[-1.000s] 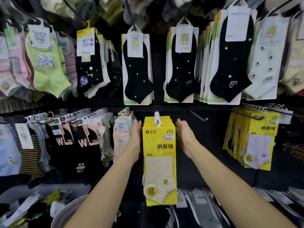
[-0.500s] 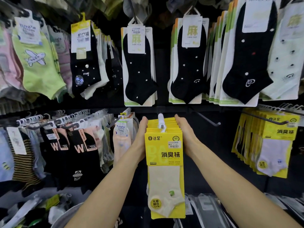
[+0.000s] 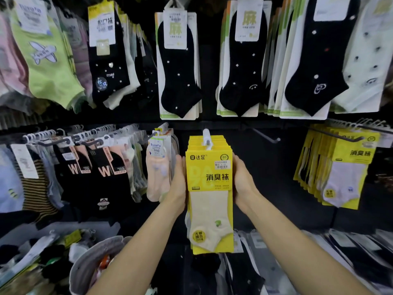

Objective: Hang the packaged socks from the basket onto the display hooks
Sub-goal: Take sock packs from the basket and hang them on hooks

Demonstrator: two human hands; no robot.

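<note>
Both palms sit lower and nearer than a moment ago, the left grip (image 3: 179,184) and right grip (image 3: 242,179) pressing flat-fingered on either side of the yellow sock packs (image 3: 209,177), which hang on the display hook (image 3: 206,137), so this batch looks hung.

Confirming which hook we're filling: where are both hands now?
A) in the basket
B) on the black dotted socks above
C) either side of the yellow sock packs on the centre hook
C: the left hand and right hand flank the yellow sock packs hanging from the centre hook.
</note>
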